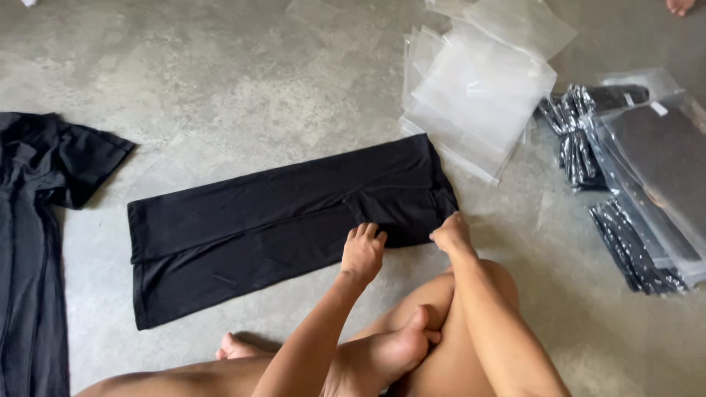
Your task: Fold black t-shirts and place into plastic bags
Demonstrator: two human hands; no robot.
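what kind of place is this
Likely a small garment-packing workspace on a bare concrete floor: black trousers laid flat under both hands, empty clear bags stacked nearby, and bagged dark garments piled at the right.

Folded trousers [279,220] flat on floor [220,88], centre. Left hand [362,254] on near edge of trousers, right hand [451,234] at their right end, hands near each other. Second garment [33,242] on floor, far left, apart from trousers. Stack of empty bags [478,95] behind trousers' right end. Packed bags [647,184] piled far right.
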